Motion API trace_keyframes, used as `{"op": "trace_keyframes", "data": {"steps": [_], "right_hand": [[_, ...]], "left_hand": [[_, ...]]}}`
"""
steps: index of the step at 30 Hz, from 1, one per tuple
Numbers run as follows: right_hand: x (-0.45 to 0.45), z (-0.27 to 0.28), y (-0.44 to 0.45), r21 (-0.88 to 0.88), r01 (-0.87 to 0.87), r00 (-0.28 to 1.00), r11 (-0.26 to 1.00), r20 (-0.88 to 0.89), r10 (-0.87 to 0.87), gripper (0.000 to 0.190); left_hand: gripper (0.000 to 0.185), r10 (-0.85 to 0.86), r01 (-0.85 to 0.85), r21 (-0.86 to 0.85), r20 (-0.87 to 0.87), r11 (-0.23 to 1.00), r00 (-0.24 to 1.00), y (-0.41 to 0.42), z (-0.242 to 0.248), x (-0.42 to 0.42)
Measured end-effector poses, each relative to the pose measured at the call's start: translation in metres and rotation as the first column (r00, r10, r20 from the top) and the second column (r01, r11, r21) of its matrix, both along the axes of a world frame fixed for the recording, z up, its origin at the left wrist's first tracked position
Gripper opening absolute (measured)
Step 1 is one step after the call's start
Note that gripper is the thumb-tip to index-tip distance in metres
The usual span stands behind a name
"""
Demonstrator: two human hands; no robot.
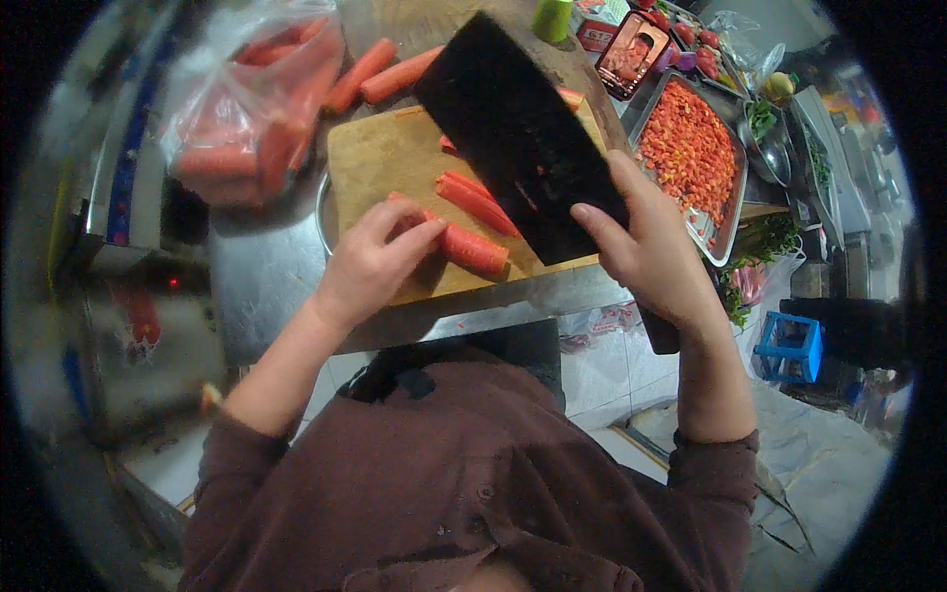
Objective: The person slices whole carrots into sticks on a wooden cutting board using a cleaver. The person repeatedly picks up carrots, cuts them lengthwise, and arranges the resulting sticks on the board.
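With its fingertips and thumb, my left hand point(381, 248) grips a carrot point(475, 249) lying on a wooden cutting board point(373, 152). A broad, dark-bladed cleaver point(521, 140) is in my right hand point(647, 237), the thumb pressed along the blade. Its blade is tilted over the board's right half and covers part of what lies there. Just beyond the held carrot are cut carrot lengths point(477, 201), partly behind the blade. A red carrot bit shows at the blade's left edge.
Left of the board stands a clear plastic bag point(251, 111) of carrots. Whole carrots point(362, 74) lie behind the board. At right, a metal tray point(729, 248) holds diced carrot point(688, 148), with a phone point(633, 55) beside it. A green cup point(552, 21) stands at the back.
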State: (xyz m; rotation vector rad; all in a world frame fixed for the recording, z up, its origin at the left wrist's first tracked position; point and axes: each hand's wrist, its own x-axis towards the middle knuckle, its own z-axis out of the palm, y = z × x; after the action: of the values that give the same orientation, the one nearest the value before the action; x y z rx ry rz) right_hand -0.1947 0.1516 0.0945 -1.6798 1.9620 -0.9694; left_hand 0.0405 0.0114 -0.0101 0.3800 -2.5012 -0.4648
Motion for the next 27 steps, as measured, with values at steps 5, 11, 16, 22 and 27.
{"op": "trace_keyframes", "data": {"steps": [5, 11, 16, 22, 27], "right_hand": [[0.019, 0.012, -0.008, 0.111, -0.127, 0.973, 0.986, -0.179, 0.146, 0.032], [0.034, 0.027, -0.019, 0.321, -0.202, 0.898, 0.925, -0.316, 0.305, 0.025], [0.038, 0.034, -0.022, 0.397, -0.233, 0.868, 0.888, -0.326, 0.374, 0.023], [0.045, 0.042, -0.031, 0.453, -0.233, 0.875, 0.861, -0.288, 0.389, 0.02], [0.055, 0.05, -0.043, 0.535, -0.183, 0.88, 0.825, -0.284, 0.38, 0.021]], "left_hand": [[0.025, 0.024, -0.025, -0.041, -0.028, 0.999, 0.999, 0.001, -0.002, 0.002], [0.024, 0.057, -0.065, -0.063, -0.117, 0.996, 0.992, 0.004, -0.002, 0.001], [0.022, 0.045, -0.048, -0.02, -0.111, 0.999, 0.993, 0.002, -0.004, 0.002], [0.022, 0.046, -0.045, 0.02, -0.094, 0.999, 0.994, 0.001, -0.003, 0.002], [0.021, 0.039, -0.039, -0.006, -0.061, 0.999, 0.997, -0.001, -0.003, 0.001]]}}
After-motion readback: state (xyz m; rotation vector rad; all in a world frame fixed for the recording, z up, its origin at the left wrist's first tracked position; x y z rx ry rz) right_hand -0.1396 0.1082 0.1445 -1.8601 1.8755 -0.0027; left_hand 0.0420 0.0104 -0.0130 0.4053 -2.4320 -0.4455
